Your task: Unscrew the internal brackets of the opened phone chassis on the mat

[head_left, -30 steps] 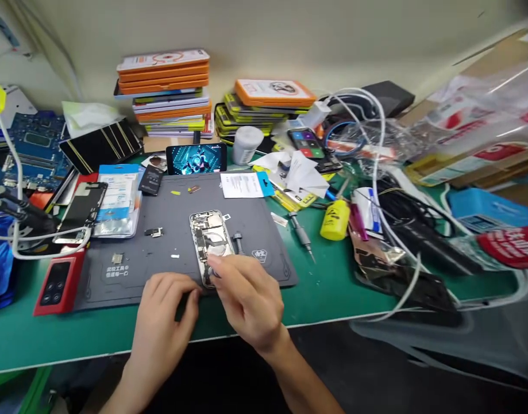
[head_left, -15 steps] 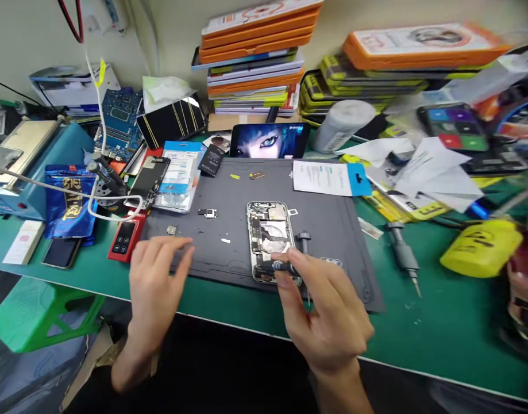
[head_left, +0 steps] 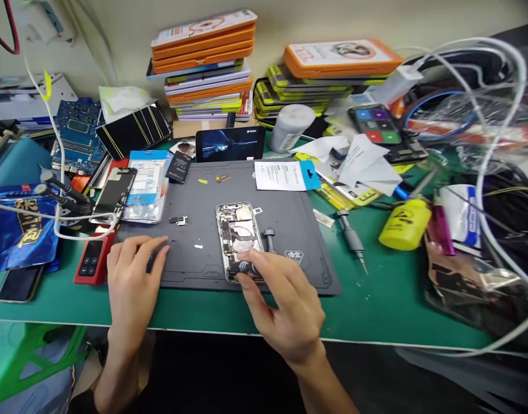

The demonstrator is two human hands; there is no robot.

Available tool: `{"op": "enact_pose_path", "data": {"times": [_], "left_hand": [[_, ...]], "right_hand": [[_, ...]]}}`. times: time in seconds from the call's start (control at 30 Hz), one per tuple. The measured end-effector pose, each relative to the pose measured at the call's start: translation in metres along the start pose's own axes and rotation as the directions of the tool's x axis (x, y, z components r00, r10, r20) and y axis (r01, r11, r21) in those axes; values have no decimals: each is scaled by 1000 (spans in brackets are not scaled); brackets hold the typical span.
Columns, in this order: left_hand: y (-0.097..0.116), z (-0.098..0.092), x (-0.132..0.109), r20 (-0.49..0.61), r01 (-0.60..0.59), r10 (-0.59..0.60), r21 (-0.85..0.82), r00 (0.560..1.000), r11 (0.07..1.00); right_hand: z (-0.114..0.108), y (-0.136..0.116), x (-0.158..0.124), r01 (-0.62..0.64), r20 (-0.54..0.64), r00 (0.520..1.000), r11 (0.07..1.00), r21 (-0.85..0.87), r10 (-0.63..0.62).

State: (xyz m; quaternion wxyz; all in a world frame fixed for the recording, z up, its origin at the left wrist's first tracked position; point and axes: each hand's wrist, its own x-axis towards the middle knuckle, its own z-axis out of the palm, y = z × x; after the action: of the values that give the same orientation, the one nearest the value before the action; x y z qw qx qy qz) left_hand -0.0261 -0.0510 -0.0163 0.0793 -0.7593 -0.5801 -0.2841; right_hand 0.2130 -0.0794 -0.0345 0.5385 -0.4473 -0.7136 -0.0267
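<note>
My right hand [head_left: 285,302] pinches a small dark part with pale rings [head_left: 243,267] between thumb and index finger. It hovers over the lower end of an opened phone [head_left: 238,230], whose inner parts show; what exactly the part is, I cannot make out. My left hand [head_left: 132,282] rests at the left edge of the grey mat [head_left: 190,198], its thumb and fingers apart with nothing seen in them. A small circuit piece [head_left: 178,220] and a white scrap [head_left: 198,246] lie between the hands. Right of the phone lies a grey screwdriver [head_left: 269,238].
Another screwdriver [head_left: 352,241] and a yellow pot [head_left: 405,224] are on the right. A red device [head_left: 91,260] and a removed phone screen [head_left: 115,192] sit left. Behind stand a lit phone [head_left: 230,144] and stacked orange cases [head_left: 205,52]. A white cable [head_left: 490,167] loops at right.
The view has swung to the right, so everything sits further left. My right hand still pinches the dark part over the phone. The picture on the lit phone has changed.
</note>
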Motion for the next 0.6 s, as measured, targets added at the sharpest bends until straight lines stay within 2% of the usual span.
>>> {"op": "enact_pose_path", "data": {"times": [0.1, 0.3, 0.43, 0.6], "left_hand": [[-1, 2, -4, 12, 8, -9, 12, 1000, 1000], [-11, -3, -17, -59, 185, -180, 100, 982, 978], [-12, -6, -19, -19, 189, -188, 125, 982, 974], [-17, -12, -16, 20, 172, -176, 118, 984, 978]], "right_hand": [[-1, 2, -4, 3, -12, 1000, 1000, -14, -3], [-3, 2, -13, -35, -19, 999, 999, -18, 34], [-5, 0, -16, -85, -8, 996, 996, 13, 85], [-5, 0, -16, -84, -22, 996, 996, 17, 85]]}}
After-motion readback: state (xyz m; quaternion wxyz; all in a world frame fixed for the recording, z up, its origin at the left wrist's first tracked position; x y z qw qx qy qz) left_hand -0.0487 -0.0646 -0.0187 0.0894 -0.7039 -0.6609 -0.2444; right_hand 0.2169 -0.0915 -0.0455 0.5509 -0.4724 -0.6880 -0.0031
